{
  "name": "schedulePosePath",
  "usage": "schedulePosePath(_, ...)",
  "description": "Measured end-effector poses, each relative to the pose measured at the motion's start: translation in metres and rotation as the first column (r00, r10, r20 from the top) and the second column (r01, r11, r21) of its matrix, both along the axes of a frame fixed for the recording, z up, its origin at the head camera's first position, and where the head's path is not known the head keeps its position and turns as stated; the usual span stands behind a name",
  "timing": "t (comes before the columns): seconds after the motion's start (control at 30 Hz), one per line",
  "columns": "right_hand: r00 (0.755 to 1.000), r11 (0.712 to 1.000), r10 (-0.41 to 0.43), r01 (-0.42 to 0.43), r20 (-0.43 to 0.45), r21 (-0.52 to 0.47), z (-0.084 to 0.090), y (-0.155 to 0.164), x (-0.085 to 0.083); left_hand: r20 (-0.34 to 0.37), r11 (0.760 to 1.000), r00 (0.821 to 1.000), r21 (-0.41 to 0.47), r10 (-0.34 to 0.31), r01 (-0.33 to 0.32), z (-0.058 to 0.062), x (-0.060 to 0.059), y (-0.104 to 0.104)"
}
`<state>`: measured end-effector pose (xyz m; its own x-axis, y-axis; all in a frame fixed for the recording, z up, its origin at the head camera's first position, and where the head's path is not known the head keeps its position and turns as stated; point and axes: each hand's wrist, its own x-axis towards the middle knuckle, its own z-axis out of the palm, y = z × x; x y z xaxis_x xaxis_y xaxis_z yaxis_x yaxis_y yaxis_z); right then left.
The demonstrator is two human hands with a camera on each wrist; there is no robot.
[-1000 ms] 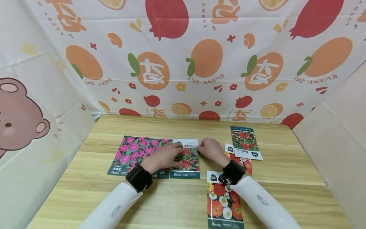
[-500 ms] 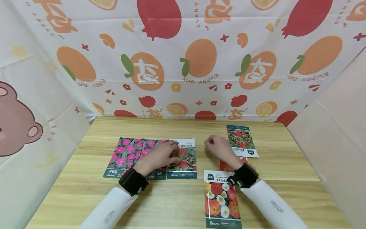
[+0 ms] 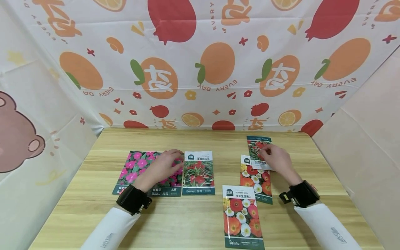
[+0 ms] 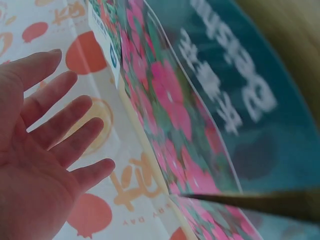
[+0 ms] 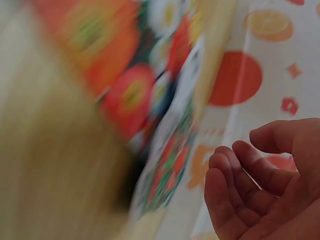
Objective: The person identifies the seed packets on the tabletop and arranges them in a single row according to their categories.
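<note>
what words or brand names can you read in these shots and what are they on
"Beishu": foot of the front poppy seed packet
"FLOWERS SEED": head of that packet
"Beishu": foot of the red-flower seed packet
"Beishu": foot of the pink-flower seed packet under the left hand
"EVERY DAY", upside down: fruit-print backdrop
Chinese characters on the packets: too small to read
Packet under the right hand: print too small to read

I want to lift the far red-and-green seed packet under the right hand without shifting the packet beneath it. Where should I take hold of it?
Probably at the far red-and-green seed packet's far end, coming from the back wall side. It lies flat, and its near end overlaps the orange-and-white flower packet, while the far end rests on bare table. The right hand is already over it.
</note>
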<state>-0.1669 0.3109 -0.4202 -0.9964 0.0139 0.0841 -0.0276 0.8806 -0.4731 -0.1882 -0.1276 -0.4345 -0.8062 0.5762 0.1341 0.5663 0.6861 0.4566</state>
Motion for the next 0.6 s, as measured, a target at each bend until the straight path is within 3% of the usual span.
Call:
schedulePosePath(0.23,0.988,0.992,-0.121,0.116,0.094,0.053,-0.004,0.043,0.016,0.022,0.999,0.999,0.004,0.044,-0.044,0.001,-0.002,-0.007)
schedulePosePath(0.6,0.937,0.988,-0.105,0.059,0.332,0.144,-0.02,0.071,0.018,0.038,0.996,0.996,-0.004,0.086,-0.085,0.003,-0.001,-0.017)
